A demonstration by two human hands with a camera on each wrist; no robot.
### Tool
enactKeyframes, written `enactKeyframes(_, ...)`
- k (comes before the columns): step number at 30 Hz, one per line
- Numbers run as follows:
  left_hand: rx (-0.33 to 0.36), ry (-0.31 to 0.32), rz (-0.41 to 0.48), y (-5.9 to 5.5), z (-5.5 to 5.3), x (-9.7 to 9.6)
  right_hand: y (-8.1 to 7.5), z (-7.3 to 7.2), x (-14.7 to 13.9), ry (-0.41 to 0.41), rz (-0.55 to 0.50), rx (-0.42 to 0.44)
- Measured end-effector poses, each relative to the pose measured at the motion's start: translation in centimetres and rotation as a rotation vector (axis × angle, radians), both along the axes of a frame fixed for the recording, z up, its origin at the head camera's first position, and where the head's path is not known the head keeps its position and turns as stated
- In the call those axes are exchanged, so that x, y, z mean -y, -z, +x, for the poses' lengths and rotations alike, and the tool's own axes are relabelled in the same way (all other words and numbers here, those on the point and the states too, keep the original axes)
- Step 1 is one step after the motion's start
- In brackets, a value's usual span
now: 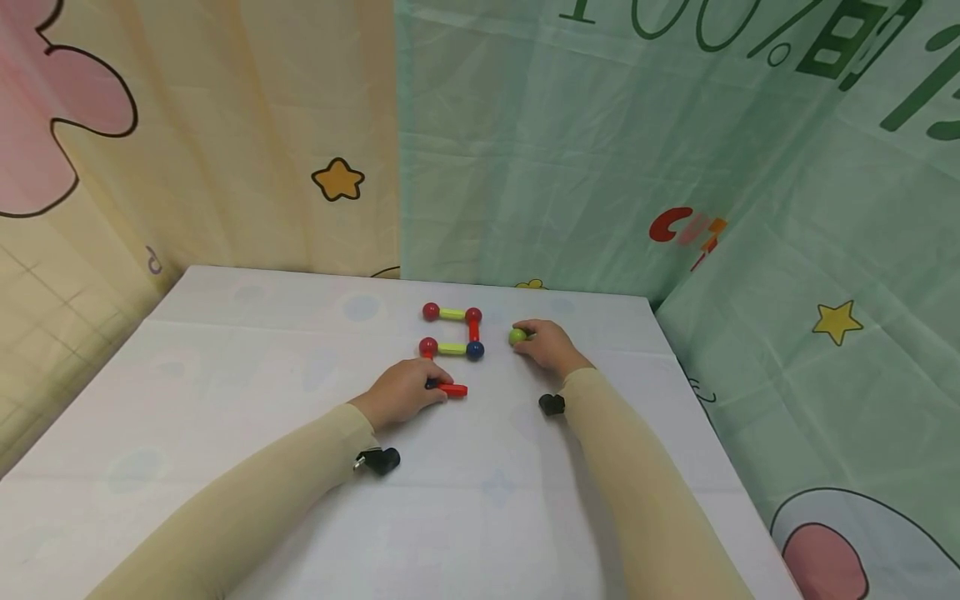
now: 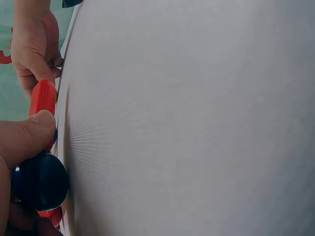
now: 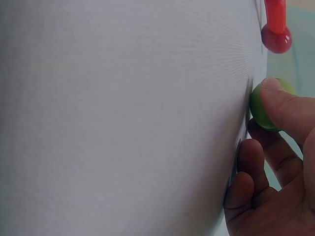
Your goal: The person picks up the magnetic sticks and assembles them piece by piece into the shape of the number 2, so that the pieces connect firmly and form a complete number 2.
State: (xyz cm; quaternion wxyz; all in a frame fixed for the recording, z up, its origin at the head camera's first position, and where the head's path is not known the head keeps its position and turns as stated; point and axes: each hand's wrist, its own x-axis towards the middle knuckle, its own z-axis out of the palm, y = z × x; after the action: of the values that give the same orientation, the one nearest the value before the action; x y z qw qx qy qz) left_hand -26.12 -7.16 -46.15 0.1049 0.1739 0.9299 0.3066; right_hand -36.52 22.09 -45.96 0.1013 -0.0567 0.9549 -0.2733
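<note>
My left hand (image 1: 405,390) pinches a red rod (image 1: 454,390) beside a dark blue ball (image 2: 42,181), thumb lying on the rod in the left wrist view. Above that hand, several balls and rods form a joined chain: red balls (image 1: 431,312), yellow-green rods (image 1: 452,349), an upright red rod (image 1: 474,331) and a blue ball (image 1: 475,350). Another red rod runs from the lower left red ball (image 1: 428,347) toward the left hand, its lower end hidden. Right of the chain, my right hand (image 1: 551,346) holds a green ball (image 3: 266,105) between thumb and fingers, close to the tabletop.
A white-covered table (image 1: 465,533) lies under both hands; its far edge is just behind the chain. Printed curtains (image 1: 525,167) hang behind it and at the right side. Black wrist devices (image 1: 382,461) are worn at both sleeves.
</note>
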Motion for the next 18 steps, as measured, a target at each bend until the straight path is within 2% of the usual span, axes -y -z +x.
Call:
enactKeyframes(11,-0.015,0.022,-0.006,0.2,-0.8,0.0,0.0,0.8,-0.2,0.007,-0.042,0.041)
enactKeyframes(18,-0.010,0.011,0.000,0.0,-1.3,0.0,-0.5,2.2,0.2,0.005,-0.064,0.055)
